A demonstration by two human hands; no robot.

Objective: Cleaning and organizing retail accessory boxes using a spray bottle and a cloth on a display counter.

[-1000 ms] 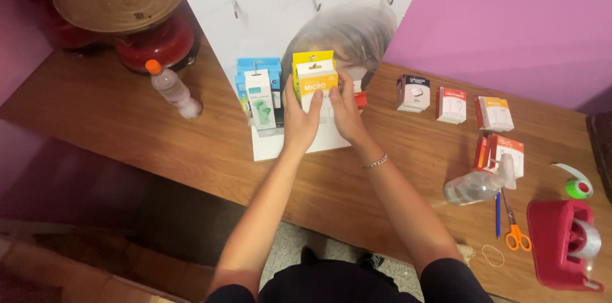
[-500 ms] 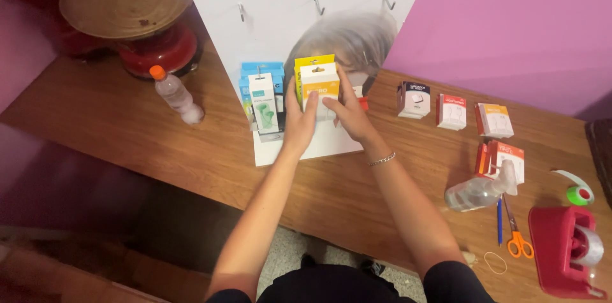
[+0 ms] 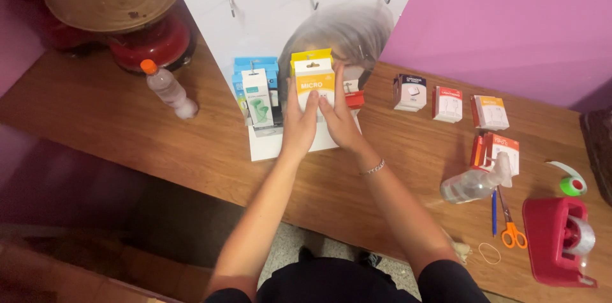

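Observation:
Both my hands press against yellow and white small boxes (image 3: 313, 77) that hang on a hook of a white display board (image 3: 280, 10) leaning at the back of the wooden table (image 3: 191, 156). My left hand (image 3: 299, 126) lies flat on the lower left of the front box. My right hand (image 3: 338, 121) touches its right side, fingers stretched upward. To the left hang blue and white boxes (image 3: 257, 94). A small red box (image 3: 354, 98) shows behind my right hand.
Several small boxes (image 3: 448, 103) lie in a row on the right, with a spray bottle (image 3: 475, 183), orange scissors (image 3: 508, 226), a blue pen (image 3: 493, 211), a rubber band (image 3: 489, 252), a red tape dispenser (image 3: 560, 239) and a green tape roll (image 3: 572, 184). A bottle (image 3: 168, 89) and red scale (image 3: 121, 16) stand left.
My hands have stayed on the yellow boxes, sliding a little lower down their front. The view has shifted slightly.

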